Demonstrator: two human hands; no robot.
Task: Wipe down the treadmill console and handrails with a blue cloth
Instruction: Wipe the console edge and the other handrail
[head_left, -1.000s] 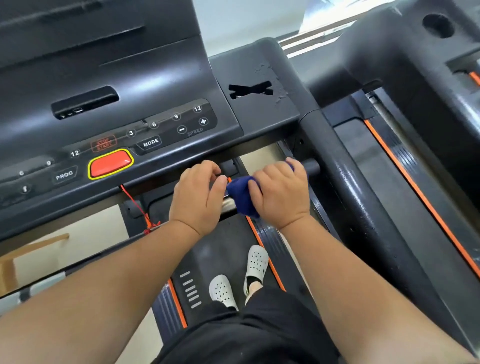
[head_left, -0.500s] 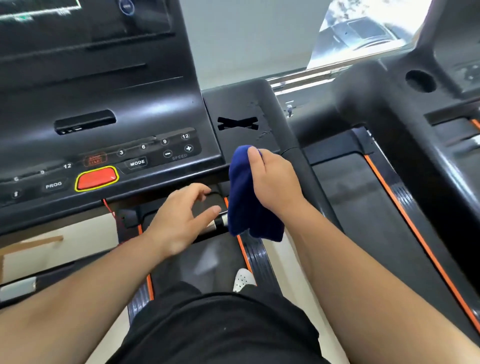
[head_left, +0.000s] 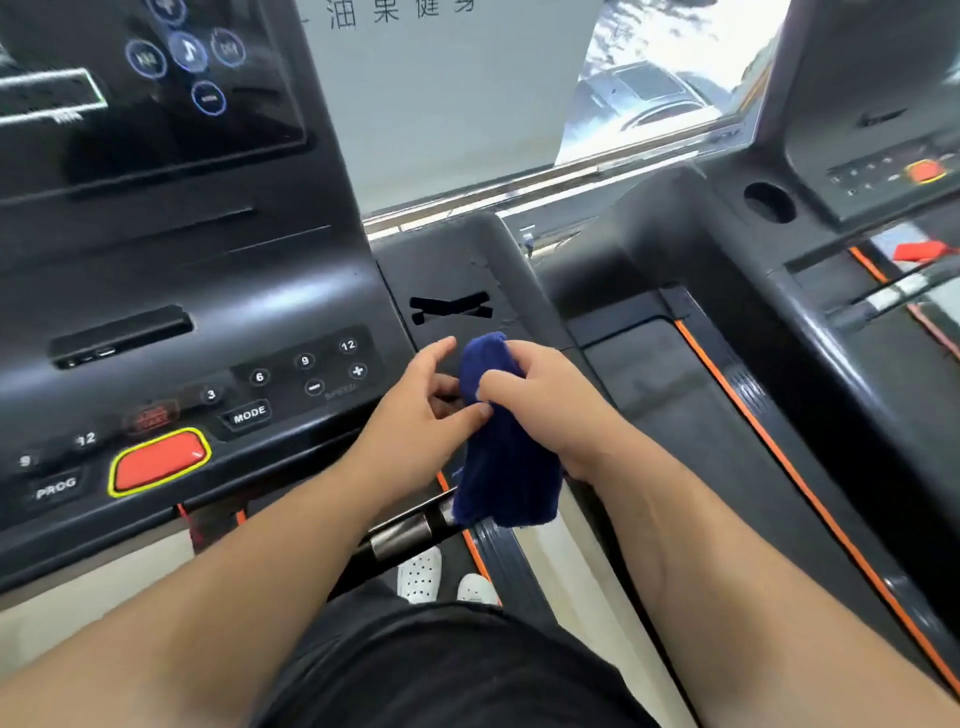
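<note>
Progress: blue cloth (head_left: 506, 447) off every surface, held in air just in front of console's (head_left: 208, 291) right edge, above front handrail bar (head_left: 405, 530); no wipe marks visible, so share done cannot be told; judged regrip pause, wiping remains. Right hand (head_left: 545, 400) curled round cloth's upper part; left hand (head_left: 421, 415) half open, thumb on cloth front, pinch or mere touch cannot tell. Cloth bunched, long axis near vertical; upper end toward console, lower end hanging free.

Glossy black plastic console (head_left: 218, 270), soft blue cloth (head_left: 506, 462)
</note>
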